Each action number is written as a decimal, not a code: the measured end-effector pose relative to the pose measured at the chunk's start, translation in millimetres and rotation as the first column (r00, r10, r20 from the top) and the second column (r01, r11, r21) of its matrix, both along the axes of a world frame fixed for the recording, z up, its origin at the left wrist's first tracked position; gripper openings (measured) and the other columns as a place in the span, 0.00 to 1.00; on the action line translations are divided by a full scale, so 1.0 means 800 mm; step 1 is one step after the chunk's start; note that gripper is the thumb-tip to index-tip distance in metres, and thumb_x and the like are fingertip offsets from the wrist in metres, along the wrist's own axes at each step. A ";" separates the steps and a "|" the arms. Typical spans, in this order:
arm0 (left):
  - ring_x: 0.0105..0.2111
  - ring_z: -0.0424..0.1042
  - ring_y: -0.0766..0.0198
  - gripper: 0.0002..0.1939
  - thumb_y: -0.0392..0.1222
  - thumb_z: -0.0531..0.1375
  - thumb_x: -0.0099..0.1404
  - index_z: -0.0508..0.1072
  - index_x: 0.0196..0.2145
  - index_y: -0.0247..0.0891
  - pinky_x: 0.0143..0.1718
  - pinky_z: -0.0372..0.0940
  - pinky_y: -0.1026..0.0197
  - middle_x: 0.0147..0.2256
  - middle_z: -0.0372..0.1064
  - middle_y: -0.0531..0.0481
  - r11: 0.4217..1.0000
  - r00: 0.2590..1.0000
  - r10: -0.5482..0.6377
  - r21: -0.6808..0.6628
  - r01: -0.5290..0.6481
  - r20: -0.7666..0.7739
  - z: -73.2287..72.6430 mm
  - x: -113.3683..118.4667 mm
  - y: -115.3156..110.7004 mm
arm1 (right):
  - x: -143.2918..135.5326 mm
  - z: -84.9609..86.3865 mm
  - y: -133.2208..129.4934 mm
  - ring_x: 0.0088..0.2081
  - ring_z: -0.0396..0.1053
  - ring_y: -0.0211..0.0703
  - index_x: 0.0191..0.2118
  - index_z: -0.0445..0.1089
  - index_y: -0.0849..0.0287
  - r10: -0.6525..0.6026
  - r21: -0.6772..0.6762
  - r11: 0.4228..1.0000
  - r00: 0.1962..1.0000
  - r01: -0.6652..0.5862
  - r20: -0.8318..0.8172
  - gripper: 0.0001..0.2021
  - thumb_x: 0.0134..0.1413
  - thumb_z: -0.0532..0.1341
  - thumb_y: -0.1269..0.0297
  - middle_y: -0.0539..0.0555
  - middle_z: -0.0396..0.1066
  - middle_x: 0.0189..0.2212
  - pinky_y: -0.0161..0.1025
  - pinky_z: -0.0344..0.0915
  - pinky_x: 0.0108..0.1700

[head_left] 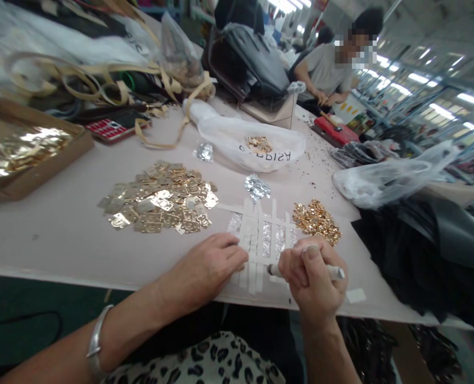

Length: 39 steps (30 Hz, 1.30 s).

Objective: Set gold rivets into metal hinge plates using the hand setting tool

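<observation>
A pale table (61,234) stretches across the view, crowded along its far side. Another person (325,72) is beyond its far right corner. Dark sheets of material (417,256) spread over the right edge, and a black bag (253,61) is at the far side. At the left, an open cardboard box (48,165) holds shiny gold pieces. A white plastic bag (221,133) lies near the middle with more gold bits at its mouth. In front of it and to the left is a wide heap of flat gold plates (165,200).

The left hand (215,261) rests low with bent fingers, its fingertips at the left edge of a grid of white strips (257,240); whether it pinches anything cannot be told. The right hand (315,272) is closed around a white pen (335,273), whose dark tip points left, close to the lower part of the strips. The grid lies on the table just ahead of and between the hands, with clear, shiny patches between some strips.

Just right of the grid is a pile of small gold fittings (317,221); beyond it, a smaller cluster of silver discs (257,186).
</observation>
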<state>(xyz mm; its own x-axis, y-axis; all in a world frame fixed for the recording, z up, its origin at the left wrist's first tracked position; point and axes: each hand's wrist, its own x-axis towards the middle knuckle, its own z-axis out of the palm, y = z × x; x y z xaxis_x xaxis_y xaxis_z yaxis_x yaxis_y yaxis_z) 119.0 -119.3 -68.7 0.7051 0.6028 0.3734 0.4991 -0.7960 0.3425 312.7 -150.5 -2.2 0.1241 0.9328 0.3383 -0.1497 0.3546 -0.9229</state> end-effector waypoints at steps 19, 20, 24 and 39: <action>0.58 0.66 0.48 0.14 0.36 0.53 0.72 0.73 0.52 0.36 0.55 0.64 0.46 0.57 0.69 0.42 0.984 0.991 0.122 0.125 -0.128 0.057 -0.005 -0.003 -0.044 | 0.010 -0.049 0.061 0.14 0.32 0.29 0.26 0.71 0.56 -0.202 -0.304 0.953 0.741 -0.004 -0.641 0.12 0.55 0.66 0.56 0.36 0.38 0.12 0.26 0.48 0.14; 0.58 0.66 0.48 0.14 0.37 0.53 0.72 0.73 0.51 0.36 0.55 0.64 0.46 0.57 0.70 0.43 0.985 0.991 0.122 0.120 -0.127 0.050 -0.007 -0.003 -0.044 | 0.010 -0.053 0.063 0.14 0.33 0.29 0.26 0.71 0.57 -0.203 -0.320 0.947 0.732 -0.022 -0.651 0.12 0.55 0.66 0.56 0.36 0.39 0.12 0.26 0.49 0.14; 0.59 0.66 0.49 0.14 0.38 0.53 0.72 0.73 0.52 0.37 0.57 0.62 0.46 0.57 0.70 0.44 0.986 0.991 0.129 0.104 -0.133 0.046 -0.013 -0.003 -0.047 | 0.012 -0.066 0.064 0.14 0.35 0.28 0.27 0.73 0.57 -0.159 -0.313 0.947 0.737 -0.075 -0.657 0.10 0.55 0.67 0.58 0.36 0.39 0.13 0.26 0.51 0.15; 0.60 0.66 0.51 0.13 0.38 0.55 0.71 0.74 0.51 0.38 0.59 0.61 0.47 0.57 0.70 0.43 0.992 0.989 0.125 0.025 -0.128 0.081 -0.017 0.000 -0.045 | 0.009 -0.069 0.064 0.14 0.30 0.29 0.30 0.73 0.56 -0.100 -0.277 0.959 0.850 -0.055 -0.517 0.10 0.61 0.62 0.59 0.36 0.36 0.14 0.25 0.47 0.14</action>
<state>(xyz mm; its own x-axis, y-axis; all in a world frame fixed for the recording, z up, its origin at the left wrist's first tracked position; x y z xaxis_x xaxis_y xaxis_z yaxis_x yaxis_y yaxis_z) 118.7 -155.1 -82.3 0.5914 0.6731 0.4440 0.5687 -0.7385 0.3621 319.8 -99.5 -57.3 0.2309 0.9718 -0.0486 -0.6300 0.1113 -0.7685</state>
